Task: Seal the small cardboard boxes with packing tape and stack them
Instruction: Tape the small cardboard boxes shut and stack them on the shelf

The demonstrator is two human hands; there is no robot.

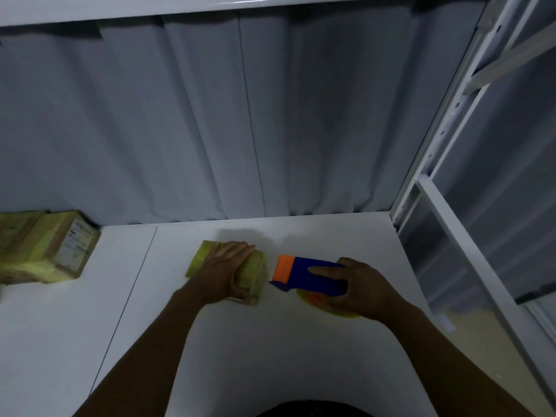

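Note:
A small cardboard box lies on the white table in the middle of the view. My left hand lies over its top, fingers stretched across and thumb curled down its near side. Just right of the box, my right hand grips a blue tape dispenser with an orange front, whose nose points at the box's right end. A yellowish tape roll shows under the dispenser. Whether tape touches the box I cannot tell.
Several small cardboard boxes, some with printed labels, sit piled at the table's far left against the grey corrugated wall. A white metal shelf frame rises along the right edge.

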